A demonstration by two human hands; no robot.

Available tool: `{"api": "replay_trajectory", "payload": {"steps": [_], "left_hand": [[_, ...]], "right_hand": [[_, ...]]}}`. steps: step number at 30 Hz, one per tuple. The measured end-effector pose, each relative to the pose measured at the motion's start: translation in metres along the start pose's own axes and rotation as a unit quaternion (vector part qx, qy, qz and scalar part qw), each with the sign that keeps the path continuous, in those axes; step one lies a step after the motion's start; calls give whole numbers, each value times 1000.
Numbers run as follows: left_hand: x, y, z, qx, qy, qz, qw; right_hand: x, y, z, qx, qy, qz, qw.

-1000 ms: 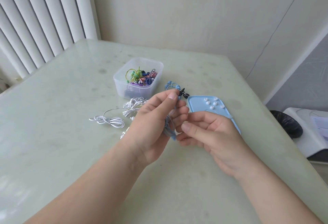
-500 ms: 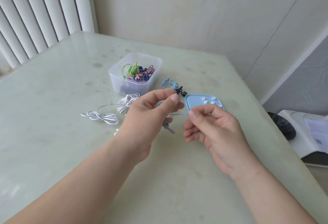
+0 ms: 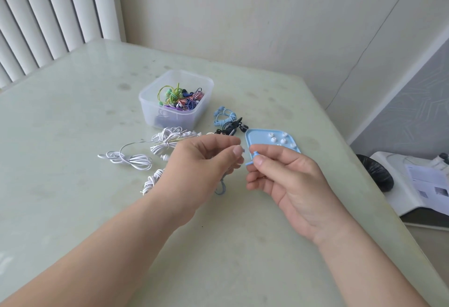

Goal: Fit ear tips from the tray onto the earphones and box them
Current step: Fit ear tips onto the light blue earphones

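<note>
My right hand (image 3: 286,180) pinches a small blue earbud (image 3: 254,158) between thumb and forefinger, just in front of the light blue tray (image 3: 252,137). Several white ear tips (image 3: 277,139) lie in that tray. My left hand (image 3: 206,160) is curled close beside it, fingertips nearly touching the earbud, and a blue cord (image 3: 221,188) hangs below its fingers. A clear plastic box (image 3: 175,100) with coloured earphones stands behind. Blue coiled earphones (image 3: 224,115) and black earphones (image 3: 230,129) lie between box and tray.
Several bundles of white earphones (image 3: 145,153) lie on the pale green table to the left of my hands. Off the table's right edge are a black bag (image 3: 379,175) and a white device with papers (image 3: 418,180). White vertical blinds hang at the far left.
Both hands have moved slightly apart, and the blue earbud now shows in my right hand's fingertips. The camera view has tilted a little.
</note>
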State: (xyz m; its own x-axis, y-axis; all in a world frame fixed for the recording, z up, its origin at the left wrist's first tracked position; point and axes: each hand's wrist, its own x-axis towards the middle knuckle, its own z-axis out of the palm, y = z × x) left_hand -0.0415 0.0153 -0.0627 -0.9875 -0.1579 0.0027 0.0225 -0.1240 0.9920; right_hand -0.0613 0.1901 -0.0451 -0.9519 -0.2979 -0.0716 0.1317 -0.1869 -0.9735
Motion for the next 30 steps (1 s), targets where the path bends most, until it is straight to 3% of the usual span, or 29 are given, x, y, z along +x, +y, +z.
{"api": "replay_trajectory", "payload": {"steps": [9, 18, 22, 25, 30], "left_hand": [[-2, 1, 2, 29, 1, -4, 1000], [-3, 5, 5, 31, 9, 2, 999], [-3, 5, 4, 50, 15, 23, 998], [-8, 2, 8, 103, -24, 45, 993], [-9, -3, 9, 127, -32, 73, 989]], "right_hand": [[2, -2, -8, 20, -49, -1, 999], [6, 2, -11, -24, -24, -2, 999], [7, 1, -16, -122, -11, -9, 992], [5, 4, -16, -215, -24, -9, 976], [4, 0, -14, -243, -15, -5, 970]]}}
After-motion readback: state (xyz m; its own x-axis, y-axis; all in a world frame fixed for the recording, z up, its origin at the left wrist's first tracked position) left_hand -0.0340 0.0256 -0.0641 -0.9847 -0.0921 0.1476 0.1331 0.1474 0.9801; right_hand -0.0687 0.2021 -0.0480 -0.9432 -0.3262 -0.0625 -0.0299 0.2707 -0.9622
